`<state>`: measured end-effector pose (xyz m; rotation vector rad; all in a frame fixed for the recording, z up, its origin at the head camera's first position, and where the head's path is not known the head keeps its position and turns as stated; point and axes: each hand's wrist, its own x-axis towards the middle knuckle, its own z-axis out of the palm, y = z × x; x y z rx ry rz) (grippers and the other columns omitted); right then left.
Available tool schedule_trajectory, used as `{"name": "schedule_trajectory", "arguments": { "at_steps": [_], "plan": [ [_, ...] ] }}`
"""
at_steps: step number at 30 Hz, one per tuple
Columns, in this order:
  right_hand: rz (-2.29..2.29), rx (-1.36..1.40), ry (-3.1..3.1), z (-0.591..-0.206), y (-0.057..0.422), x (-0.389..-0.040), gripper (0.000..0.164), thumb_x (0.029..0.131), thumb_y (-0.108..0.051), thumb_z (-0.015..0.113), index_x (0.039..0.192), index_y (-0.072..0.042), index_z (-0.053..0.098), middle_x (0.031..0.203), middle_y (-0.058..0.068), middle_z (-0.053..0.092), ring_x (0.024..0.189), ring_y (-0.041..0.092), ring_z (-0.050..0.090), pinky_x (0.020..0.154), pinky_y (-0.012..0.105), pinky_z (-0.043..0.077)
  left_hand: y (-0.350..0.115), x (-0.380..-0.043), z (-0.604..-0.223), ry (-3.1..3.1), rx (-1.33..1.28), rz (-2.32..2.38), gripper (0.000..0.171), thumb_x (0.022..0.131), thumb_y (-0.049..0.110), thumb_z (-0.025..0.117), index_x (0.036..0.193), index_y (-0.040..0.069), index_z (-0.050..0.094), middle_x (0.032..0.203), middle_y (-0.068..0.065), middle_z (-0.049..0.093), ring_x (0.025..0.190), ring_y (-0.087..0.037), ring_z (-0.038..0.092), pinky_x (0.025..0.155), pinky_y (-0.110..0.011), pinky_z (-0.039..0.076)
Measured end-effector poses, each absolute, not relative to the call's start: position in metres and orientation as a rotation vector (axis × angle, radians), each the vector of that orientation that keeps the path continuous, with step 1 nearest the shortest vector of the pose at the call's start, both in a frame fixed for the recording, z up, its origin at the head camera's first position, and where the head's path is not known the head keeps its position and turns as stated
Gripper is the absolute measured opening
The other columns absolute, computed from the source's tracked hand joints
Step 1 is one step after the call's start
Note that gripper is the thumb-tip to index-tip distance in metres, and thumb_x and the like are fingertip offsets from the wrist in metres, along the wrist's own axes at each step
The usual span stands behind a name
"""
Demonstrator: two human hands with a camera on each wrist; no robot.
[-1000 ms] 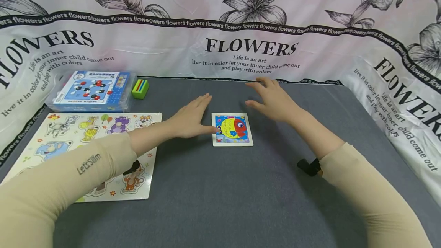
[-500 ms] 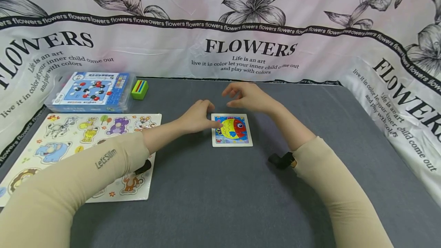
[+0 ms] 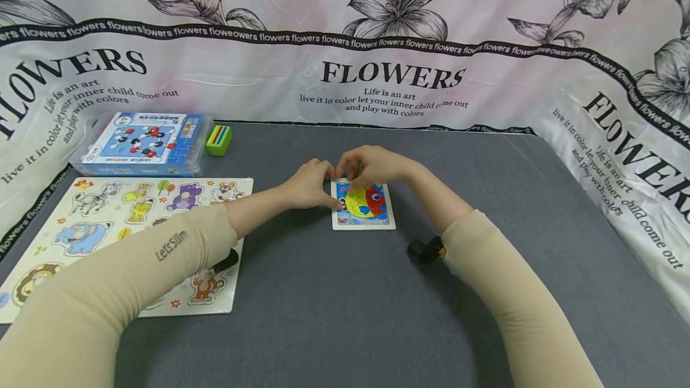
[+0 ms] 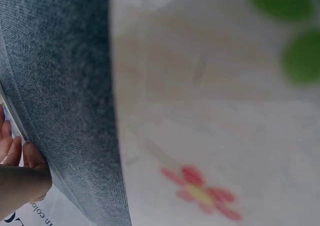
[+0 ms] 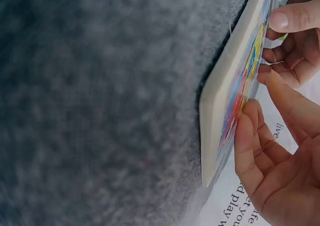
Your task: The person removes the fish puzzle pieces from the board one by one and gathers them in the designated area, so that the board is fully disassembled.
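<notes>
A small square jigsaw puzzle [image 3: 372, 220] with a yellow and red fish in a pale frame lies flat on the grey table. My left hand [image 3: 308, 184] holds it at its left side, thumb over the edge and curled fingers by the far left corner. My right hand [image 3: 380, 165] reaches over the puzzle's far edge with bent fingers close to that same corner. From the right wrist, this right hand [image 5: 285, 161] shows thumb and fingers apart, fingertips at the picture's surface, thumb tip right at the left hand's fingers [image 5: 290, 60].
A large white animal puzzle board [image 3: 237, 280] lies at the left, under my left forearm. Behind it stand a clear box with a blue molecule label [image 3: 142, 139] and a green block with coloured stripes [image 3: 219, 140]. A flower-printed cloth [image 3: 259, 82] hangs along the back.
My right hand has come in leftwards and down from the right to the puzzle's far left corner. My left hand has shifted slightly right, its fingers drawing in. The puzzle stays in place.
</notes>
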<state>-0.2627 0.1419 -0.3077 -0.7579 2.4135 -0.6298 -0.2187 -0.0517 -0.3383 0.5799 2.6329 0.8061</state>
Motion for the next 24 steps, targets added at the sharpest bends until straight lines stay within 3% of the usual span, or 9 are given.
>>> {"name": "schedule_trajectory", "arguments": {
  "at_steps": [5, 17, 24],
  "plan": [
    [-0.622, -0.778, 2.436, -0.310, 0.143, -0.262, 0.034, 0.085, -0.017, 0.077, 0.117, -0.015, 0.066, 0.102, 0.009, 0.068, 0.088, 0.021, 0.063, 0.082, 0.032, 0.052, -0.050, -0.221, -0.338, 2.612, 0.569, 0.771, 0.068, 0.081, 0.035, 0.079, 0.130, -0.001, 0.048, 0.132, -0.018, 0.046, 0.122, -0.031, 0.040, 0.105, -0.044, 0.038],
    [-0.633, -0.805, 2.489, -0.320, 0.142, -0.262, 0.030, 0.083, -0.018, 0.080, 0.111, -0.017, 0.070, 0.093, 0.006, 0.063, 0.079, 0.018, 0.058, 0.073, 0.028, 0.048, -0.048, -0.225, -0.337, 2.579, 0.501, 0.797, 0.063, 0.081, 0.034, 0.080, 0.125, 0.002, 0.048, 0.130, -0.017, 0.045, 0.121, -0.031, 0.039, 0.098, -0.041, 0.038],
    [-0.647, -0.809, 2.488, -0.324, 0.142, -0.263, 0.028, 0.082, -0.019, 0.081, 0.108, -0.018, 0.070, 0.088, 0.004, 0.062, 0.076, 0.018, 0.057, 0.071, 0.027, 0.047, -0.048, -0.223, -0.337, 2.570, 0.486, 0.820, 0.062, 0.080, 0.032, 0.081, 0.125, 0.003, 0.048, 0.132, -0.017, 0.045, 0.123, -0.031, 0.039, 0.102, -0.042, 0.039]
  ]
}}
